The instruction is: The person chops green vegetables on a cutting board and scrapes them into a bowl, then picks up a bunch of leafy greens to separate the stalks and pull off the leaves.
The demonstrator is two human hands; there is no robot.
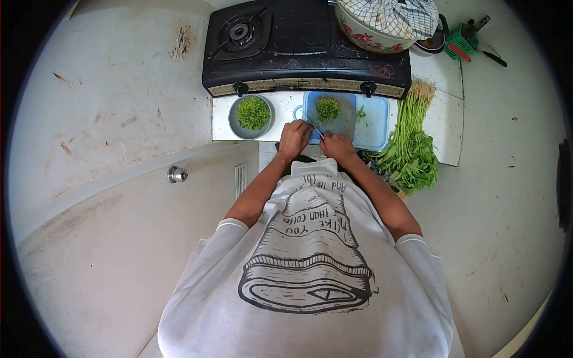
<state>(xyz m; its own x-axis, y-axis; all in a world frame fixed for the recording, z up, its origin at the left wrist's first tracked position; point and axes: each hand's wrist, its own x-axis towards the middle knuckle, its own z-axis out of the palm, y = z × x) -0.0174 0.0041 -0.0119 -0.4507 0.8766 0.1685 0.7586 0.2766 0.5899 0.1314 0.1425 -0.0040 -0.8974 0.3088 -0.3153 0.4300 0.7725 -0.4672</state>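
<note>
The person's right hand is closed around a knife at the near edge of the blue cutting board, the blade slanting off toward the left hand. That left hand sits bent at the board's near-left corner; I can't tell whether its fingers grip anything. A mound of chopped greens lies on the board, just beyond both hands. Left of the board, a grey bowl holds more finely cut green. Beyond the board's far right, there's a flowered pot under a checked cloth, and farther right a green basket with utensils.
</note>
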